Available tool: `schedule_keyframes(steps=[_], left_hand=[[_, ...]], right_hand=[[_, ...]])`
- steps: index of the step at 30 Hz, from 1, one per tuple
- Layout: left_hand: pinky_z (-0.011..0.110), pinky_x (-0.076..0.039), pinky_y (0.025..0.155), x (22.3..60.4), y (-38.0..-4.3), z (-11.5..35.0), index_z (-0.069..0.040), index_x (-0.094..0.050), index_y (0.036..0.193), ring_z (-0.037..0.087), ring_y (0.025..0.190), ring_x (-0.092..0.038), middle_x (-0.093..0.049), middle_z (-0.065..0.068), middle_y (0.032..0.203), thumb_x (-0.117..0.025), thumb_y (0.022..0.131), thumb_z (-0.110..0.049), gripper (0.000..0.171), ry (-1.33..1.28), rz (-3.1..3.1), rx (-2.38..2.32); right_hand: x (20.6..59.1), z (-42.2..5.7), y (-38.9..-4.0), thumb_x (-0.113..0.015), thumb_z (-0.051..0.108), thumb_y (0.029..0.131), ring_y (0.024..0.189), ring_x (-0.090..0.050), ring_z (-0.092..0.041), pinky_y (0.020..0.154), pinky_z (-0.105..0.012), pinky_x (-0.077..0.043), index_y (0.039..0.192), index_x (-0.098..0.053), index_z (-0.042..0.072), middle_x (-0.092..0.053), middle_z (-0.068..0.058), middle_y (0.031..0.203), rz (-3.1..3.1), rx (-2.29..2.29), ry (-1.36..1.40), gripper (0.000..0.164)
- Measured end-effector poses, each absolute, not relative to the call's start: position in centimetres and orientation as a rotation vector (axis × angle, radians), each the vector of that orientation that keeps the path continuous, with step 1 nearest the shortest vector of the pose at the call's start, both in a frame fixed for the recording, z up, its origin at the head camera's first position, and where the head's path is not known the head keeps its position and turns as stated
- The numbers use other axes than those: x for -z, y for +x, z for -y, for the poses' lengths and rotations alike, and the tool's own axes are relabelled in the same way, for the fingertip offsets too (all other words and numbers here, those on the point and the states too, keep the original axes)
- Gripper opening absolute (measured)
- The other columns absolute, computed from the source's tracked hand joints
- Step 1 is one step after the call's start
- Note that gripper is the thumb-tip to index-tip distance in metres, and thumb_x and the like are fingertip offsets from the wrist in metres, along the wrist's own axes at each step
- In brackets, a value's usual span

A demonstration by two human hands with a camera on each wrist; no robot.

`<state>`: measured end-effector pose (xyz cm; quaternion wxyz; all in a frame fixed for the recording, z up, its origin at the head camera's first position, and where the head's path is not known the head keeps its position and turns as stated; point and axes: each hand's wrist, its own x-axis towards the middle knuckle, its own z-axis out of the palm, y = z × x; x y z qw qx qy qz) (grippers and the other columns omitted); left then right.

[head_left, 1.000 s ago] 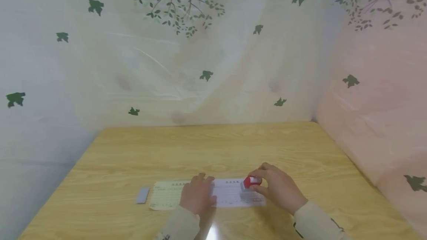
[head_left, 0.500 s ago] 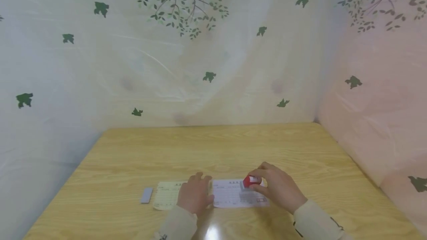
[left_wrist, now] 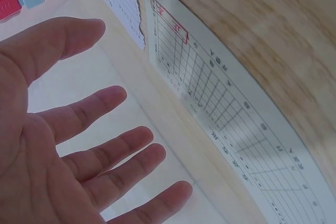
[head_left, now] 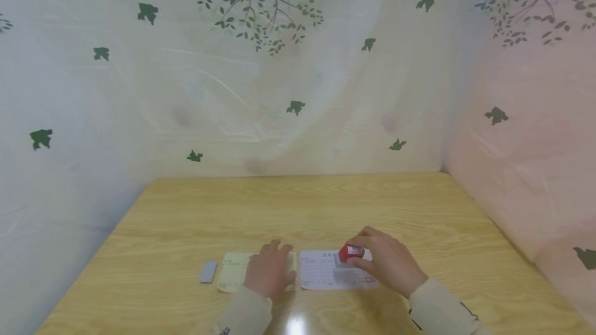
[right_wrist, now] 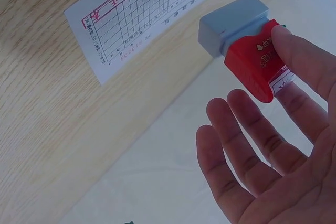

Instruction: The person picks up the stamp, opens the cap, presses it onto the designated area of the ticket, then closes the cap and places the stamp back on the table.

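My right hand (head_left: 390, 262) pinches a red self-inking stamp (head_left: 350, 253) between thumb and index finger. The stamp's blue-grey base (right_wrist: 233, 22) is held up over the white slip (head_left: 318, 273), and its other three fingers spread away from it. A red boxed mark (head_left: 367, 279) shows at that slip's lower right corner. My left hand (head_left: 270, 272), fingers extended, is over the right part of the yellow slip (head_left: 233, 273), covering much of it. In the left wrist view that slip (left_wrist: 210, 93) carries a red boxed mark too.
A small flat grey rectangular piece (head_left: 208, 272) lies left of the yellow slip. All lie on a wood-grain table (head_left: 298, 211), enclosed by a pale cloth backdrop (head_left: 233, 118) with leaf and bird prints.
My left hand has drawn left, off the white slip, whose left edge now shows. The right hand still holds the stamp over that slip. The head view has shifted slightly left.
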<state>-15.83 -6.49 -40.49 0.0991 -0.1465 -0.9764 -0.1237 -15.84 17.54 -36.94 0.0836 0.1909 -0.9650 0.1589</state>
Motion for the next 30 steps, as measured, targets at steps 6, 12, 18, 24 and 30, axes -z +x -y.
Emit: schedule_keyframes(steps=[6, 12, 18, 24, 30], left_hand=[[0.049, -0.049, 0.07, 40.3, -15.7, 6.8, -0.008, -0.06, 0.111, 0.034, 0.1, -0.054, -0.056, 0.017, 0.114, -0.072, 0.07, -0.028, 0.047, -0.425, 2.909, 0.357], [0.05, -0.048, 0.073, 40.4, -15.6, 7.0, -0.009, -0.06, 0.112, 0.034, 0.102, -0.054, -0.055, 0.017, 0.116, -0.072, 0.07, -0.028, 0.048, -0.392, 2.931, 0.385], [0.051, -0.048, 0.074, 40.1, -15.5, 7.3, -0.01, -0.059, 0.113, 0.034, 0.103, -0.053, -0.054, 0.017, 0.117, -0.071, 0.07, -0.027, 0.048, -0.345, 2.953, 0.369], [0.051, -0.047, 0.076, 40.1, -15.5, 7.7, -0.01, -0.059, 0.114, 0.034, 0.106, -0.052, -0.053, 0.017, 0.12, -0.071, 0.069, -0.027, 0.049, -0.313, 2.976, 0.358], [0.051, -0.048, 0.075, 40.2, -15.3, 8.6, -0.009, -0.06, 0.113, 0.035, 0.105, -0.053, -0.054, 0.019, 0.119, -0.072, 0.069, -0.027, 0.049, -0.296, 2.971, 0.353]], right_hand=[[37.0, -17.4, -15.8, -0.076, 0.031, 0.07, 0.071, -0.048, -0.002, 0.067, -0.025, -0.047, 0.092, -0.068, 0.027, -0.051, 0.019, 0.085, 2.883, -0.473, 0.559, 0.024], [37.0, -17.3, -15.8, -0.076, 0.031, 0.07, 0.071, -0.047, -0.003, 0.068, -0.025, -0.047, 0.093, -0.068, 0.026, -0.05, 0.019, 0.084, 2.889, -0.464, 0.551, 0.025], [37.0, -17.2, -15.7, -0.075, 0.031, 0.07, 0.072, -0.048, -0.003, 0.069, -0.025, -0.047, 0.094, -0.069, 0.025, -0.05, 0.018, 0.084, 2.888, -0.469, 0.569, 0.025], [36.8, -17.1, -15.7, -0.076, 0.029, 0.07, 0.073, -0.051, -0.006, 0.07, -0.027, -0.048, 0.095, -0.069, 0.024, -0.052, 0.017, 0.085, 2.917, -0.508, 0.561, 0.026], [36.7, -17.0, -15.8, -0.076, 0.029, 0.07, 0.075, -0.052, -0.009, 0.072, -0.029, -0.049, 0.098, -0.069, 0.023, -0.053, 0.016, 0.086, 2.944, -0.532, 0.541, 0.029]])
